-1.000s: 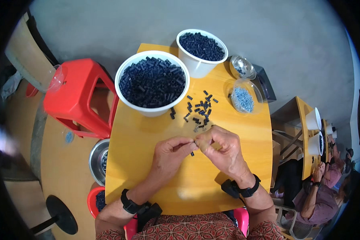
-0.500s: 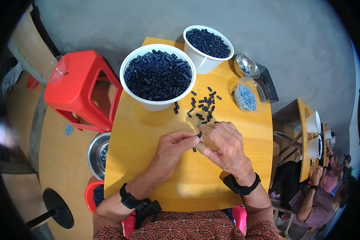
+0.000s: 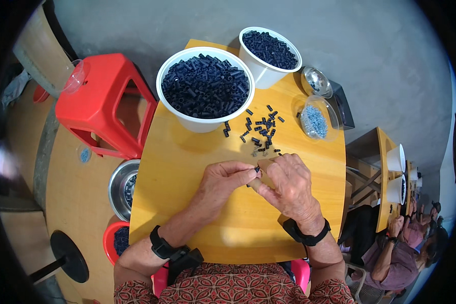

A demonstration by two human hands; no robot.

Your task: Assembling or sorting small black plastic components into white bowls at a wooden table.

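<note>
Above the near half of the wooden table [image 3: 197,233], my left hand [image 3: 220,185] pinches a small black tube [image 3: 257,171] between thumb and fingertips. My right hand [image 3: 290,188] meets it from the other side, fingers curled with the tips at the tube; whether something small is in them is hidden. Just beyond my hands lie several loose black tubes [image 3: 263,122] and a few thin pale bits [image 3: 258,151]. Farther back stand two white buckets, a larger one [image 3: 203,124] on the left and another [image 3: 263,76] behind it, both heaped with black tubes.
At the table's right edge are a clear tub [image 3: 331,115] of small bluish metal parts, a steel bowl [image 3: 317,82] and a black box [image 3: 343,105]. Left of the table stand a red stool [image 3: 97,83], a steel basin [image 3: 115,195] and a red basin [image 3: 107,242]. Other people [image 3: 390,263] sit far right.
The view has shifted slightly, so the buckets and loose tubes appear a little higher and to the right. My hands stay together around the small tube with little change in grip.
</note>
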